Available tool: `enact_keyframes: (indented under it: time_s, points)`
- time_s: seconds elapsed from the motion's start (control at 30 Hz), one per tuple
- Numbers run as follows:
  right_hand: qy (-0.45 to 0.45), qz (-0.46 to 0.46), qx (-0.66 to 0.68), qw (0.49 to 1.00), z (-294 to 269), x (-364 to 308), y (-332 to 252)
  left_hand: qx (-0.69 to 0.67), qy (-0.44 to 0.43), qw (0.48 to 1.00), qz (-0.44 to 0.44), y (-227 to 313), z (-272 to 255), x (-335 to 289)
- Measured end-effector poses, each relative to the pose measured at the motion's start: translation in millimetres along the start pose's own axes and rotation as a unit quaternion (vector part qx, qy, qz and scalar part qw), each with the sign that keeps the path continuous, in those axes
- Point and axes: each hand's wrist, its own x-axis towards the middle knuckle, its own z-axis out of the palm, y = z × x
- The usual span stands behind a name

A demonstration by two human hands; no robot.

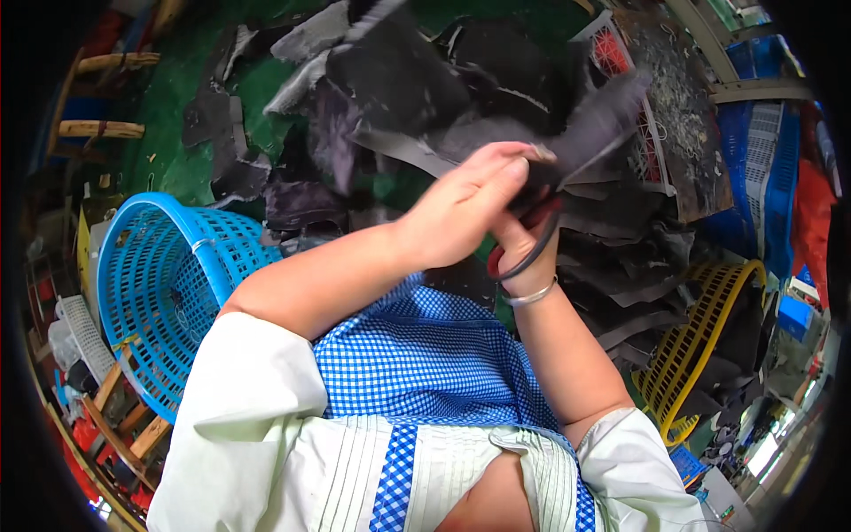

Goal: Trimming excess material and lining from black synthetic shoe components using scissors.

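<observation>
My left hand reaches across in front of me, its fingers closed at the edge of a dark grey piece of fuzzy-edged sheet material, which is smeared by motion. Just to its right, my right hand is closed on what look like scissors. A dark loop handle with red on its inside bows out by the wrist, and the blades are mostly hidden. Around both hands lie loose dark sheet pieces. To the right, more of them are stacked in a layered pile.
A blue mesh basket lies tilted at my left. On the right, a yellow basket leans beside the pile. A worn board and blue crates stand at the far right. Wooden stools are at the far left, over a green floor.
</observation>
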Motion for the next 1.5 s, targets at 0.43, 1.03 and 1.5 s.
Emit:
enact_keyframes:
  time_s: [0.43,1.03,1.5]
  points:
    - [0.17,-0.121,0.079,0.975,-62.7,19.7,-97.8,0.661,0.08,0.742,-0.079,-90.4,-130.9,56.2]
    - [0.243,-0.028,-0.056,0.968,-118.8,-20.6,-116.6,0.677,-0.172,0.702,-0.141,72.1,-121.5,29.3]
    - [0.472,0.185,-0.251,0.825,-242.1,120.4,-26.1,0.334,-0.047,0.903,-0.266,-81.1,-82.5,73.5]
